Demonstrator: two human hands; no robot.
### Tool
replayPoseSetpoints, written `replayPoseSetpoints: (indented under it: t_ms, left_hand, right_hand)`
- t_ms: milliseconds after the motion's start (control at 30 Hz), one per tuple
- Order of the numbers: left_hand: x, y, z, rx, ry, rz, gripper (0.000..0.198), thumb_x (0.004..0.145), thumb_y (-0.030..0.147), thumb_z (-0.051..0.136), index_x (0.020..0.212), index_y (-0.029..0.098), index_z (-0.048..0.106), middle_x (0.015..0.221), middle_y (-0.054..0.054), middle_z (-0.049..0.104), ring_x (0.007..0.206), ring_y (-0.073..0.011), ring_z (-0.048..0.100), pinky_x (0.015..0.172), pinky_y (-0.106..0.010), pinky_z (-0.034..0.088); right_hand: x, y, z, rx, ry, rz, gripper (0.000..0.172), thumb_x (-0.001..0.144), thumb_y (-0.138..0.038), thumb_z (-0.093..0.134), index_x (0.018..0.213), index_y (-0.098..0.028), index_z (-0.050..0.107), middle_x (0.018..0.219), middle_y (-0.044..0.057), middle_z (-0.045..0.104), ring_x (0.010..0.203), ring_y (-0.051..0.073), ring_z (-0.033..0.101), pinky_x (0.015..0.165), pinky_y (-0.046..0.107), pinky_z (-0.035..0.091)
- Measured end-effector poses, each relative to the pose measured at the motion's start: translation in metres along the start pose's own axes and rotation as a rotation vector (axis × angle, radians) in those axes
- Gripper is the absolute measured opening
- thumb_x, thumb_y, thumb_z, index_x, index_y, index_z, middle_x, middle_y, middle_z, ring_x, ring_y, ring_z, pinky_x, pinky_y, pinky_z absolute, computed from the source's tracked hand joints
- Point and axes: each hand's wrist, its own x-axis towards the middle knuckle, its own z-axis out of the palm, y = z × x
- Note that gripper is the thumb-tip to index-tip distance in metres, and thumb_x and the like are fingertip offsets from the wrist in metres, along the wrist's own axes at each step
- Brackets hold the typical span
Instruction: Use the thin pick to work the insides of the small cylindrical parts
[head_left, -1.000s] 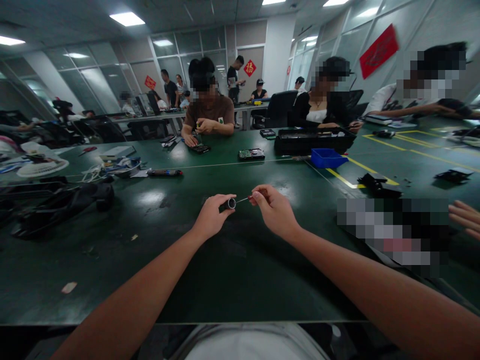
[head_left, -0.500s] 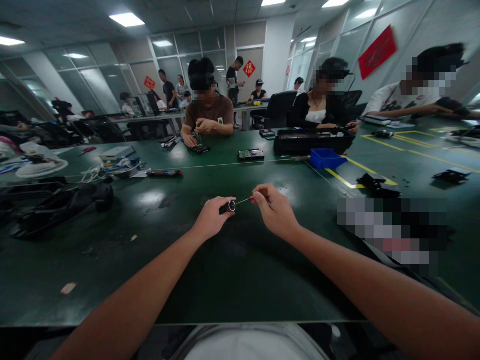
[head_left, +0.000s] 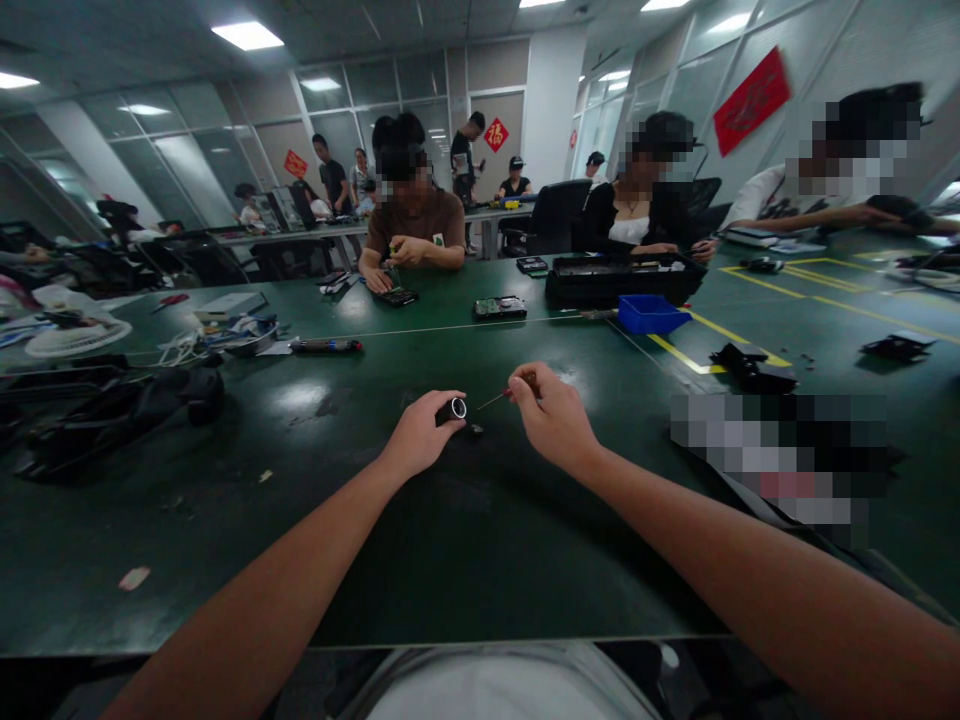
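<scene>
My left hand (head_left: pixel 421 432) is closed around a short black cylinder (head_left: pixel 451 410), whose ring-rimmed open end faces right. My right hand (head_left: pixel 553 412) grips a screwdriver (head_left: pixel 495 400) with a reddish handle end, its thin shaft pointing left. The tip is just short of the cylinder, apart from it. Below that gap, a small dark piece (head_left: pixel 476 430) shows over the green table (head_left: pixel 525 560); whether it lies on the table or is falling I cannot tell.
A marker-like tool (head_left: pixel 326 346) lies left of centre. Beyond my hands are a circuit-board drive (head_left: pixel 499 308), a blue bin (head_left: pixel 651 315) and a long black casing (head_left: pixel 622 282). Black parts (head_left: pixel 752 368) sit to the right. Across the table a person (head_left: pixel 412 225) works on a small device.
The screwdriver tip has come out of the cylinder's open end, leaving a gap. A small dark piece has appeared below the cylinder. The left hand has shifted slightly left.
</scene>
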Motion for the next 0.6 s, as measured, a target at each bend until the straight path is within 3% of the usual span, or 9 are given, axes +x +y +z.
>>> replayPoseSetpoints:
  t_ms: [133, 267, 400, 467, 600]
  left_hand:
    - [0.0, 0.004, -0.003, -0.061, 0.074, -0.045, 0.037, 0.086, 0.018, 0.063, 0.123, 0.022, 0.059, 0.122, -0.005, 0.065, 0.112, -0.0215, 0.059, 0.103, -0.039, 0.043]
    - [-0.002, 0.013, -0.008, -0.09, 0.062, -0.036, 0.036, 0.089, 0.018, 0.055, 0.125, 0.021, 0.053, 0.116, -0.006, 0.064, 0.104, -0.0201, 0.06, 0.095, -0.037, 0.046]
    - [-0.005, 0.023, -0.009, 0.062, -0.031, 0.027, 0.023, 0.088, 0.035, 0.062, 0.106, 0.021, 0.061, 0.098, -0.004, 0.066, 0.088, -0.0203, 0.061, 0.08, -0.035, 0.048]
    - [-0.005, 0.026, -0.007, 0.137, -0.1, 0.083, 0.019, 0.09, 0.037, 0.06, 0.099, 0.021, 0.065, 0.096, -0.003, 0.066, 0.088, -0.0205, 0.061, 0.08, -0.035, 0.048]
    - [-0.001, 0.027, 0.002, 0.29, -0.164, 0.173, 0.028, 0.097, 0.033, 0.047, 0.112, 0.024, 0.069, 0.109, -0.006, 0.064, 0.098, -0.0222, 0.061, 0.085, -0.035, 0.049]
  right_hand:
    - [0.001, 0.002, 0.0, 0.016, 0.008, -0.008, 0.017, 0.097, -0.032, 0.045, 0.094, -0.021, 0.057, 0.082, 0.005, 0.07, 0.075, 0.021, 0.066, 0.067, 0.033, 0.046]
    - [0.001, 0.002, -0.001, 0.035, 0.019, -0.008, 0.016, 0.098, -0.033, 0.045, 0.094, -0.021, 0.057, 0.082, 0.004, 0.07, 0.076, 0.021, 0.067, 0.068, 0.033, 0.047]
    - [0.002, 0.0, -0.002, 0.028, 0.03, 0.001, 0.016, 0.097, -0.032, 0.046, 0.094, -0.021, 0.057, 0.083, 0.005, 0.07, 0.076, 0.02, 0.067, 0.069, 0.033, 0.047]
    - [0.002, -0.002, -0.002, 0.027, 0.032, 0.005, 0.016, 0.097, -0.032, 0.046, 0.094, -0.021, 0.057, 0.083, 0.005, 0.07, 0.076, 0.021, 0.067, 0.068, 0.033, 0.047]
    - [0.002, -0.001, -0.002, 0.034, 0.036, 0.002, 0.017, 0.097, -0.033, 0.046, 0.095, -0.021, 0.057, 0.082, 0.005, 0.07, 0.077, 0.021, 0.067, 0.069, 0.033, 0.047]
